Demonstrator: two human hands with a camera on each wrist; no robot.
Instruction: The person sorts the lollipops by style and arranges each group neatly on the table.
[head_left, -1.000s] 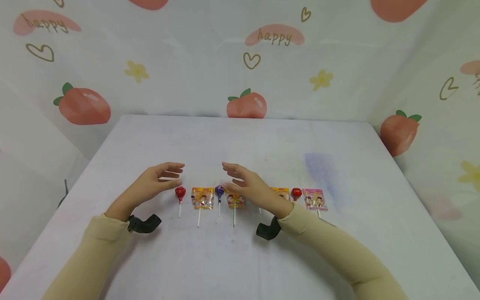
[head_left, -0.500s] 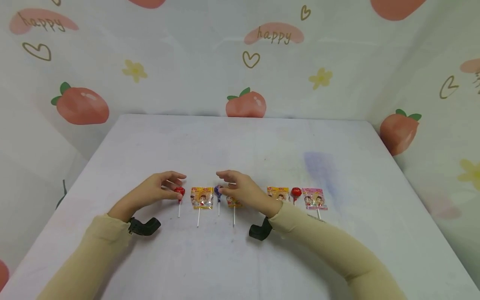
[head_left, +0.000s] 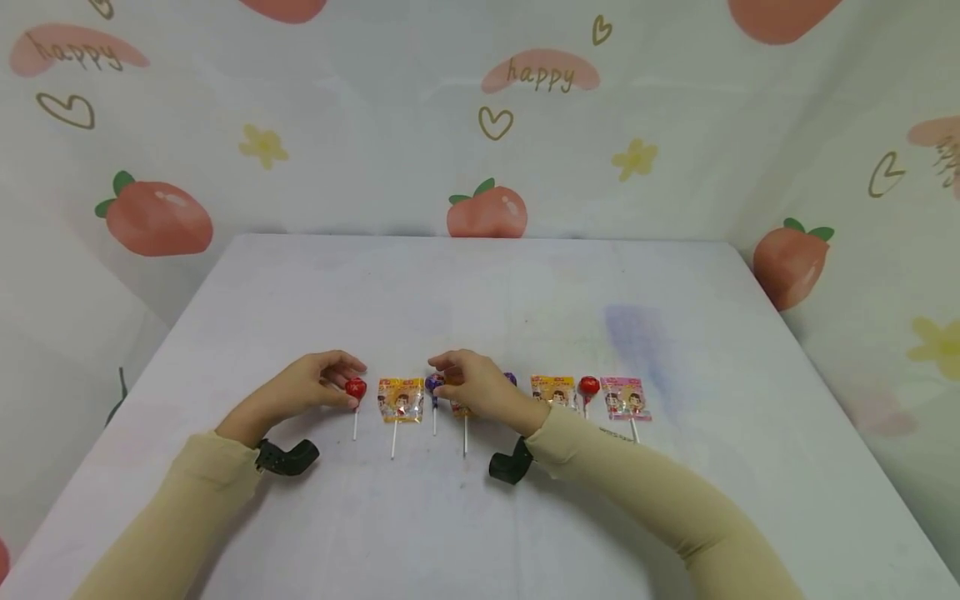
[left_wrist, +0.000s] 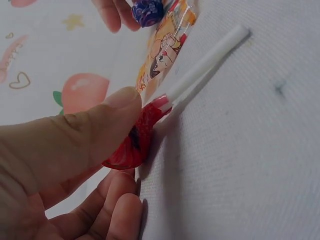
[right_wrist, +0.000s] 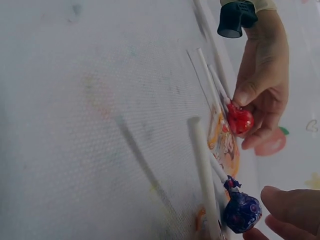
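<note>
At the left end of a row of candy, my left hand (head_left: 309, 382) pinches the wrapped head of a red lollipop (head_left: 356, 387) between thumb and fingers. Its white stick (left_wrist: 210, 62) points towards the front edge, close over the cloth. My right hand (head_left: 480, 387) is at a blue-wrapped lollipop (right_wrist: 242, 212), with thumb and fingers spread about its round head and a gap showing at the thumb. Between the two hands lies a flat lollipop in an orange packet (head_left: 401, 400). Another orange-packet lollipop (head_left: 459, 410) is partly hidden beneath the right hand.
Farther right lie a purple lollipop (head_left: 511, 378) mostly behind the hand, an orange-packet one (head_left: 553, 389), a red one (head_left: 588, 386) and a pink-packet one (head_left: 626, 398). A white cloth covers the table (head_left: 360, 525). A printed curtain (head_left: 375, 125) hangs behind.
Both hands have lowered to the row. The left hand's thumb and fingers have closed on the red lollipop; the right hand has moved left, to the blue one.
</note>
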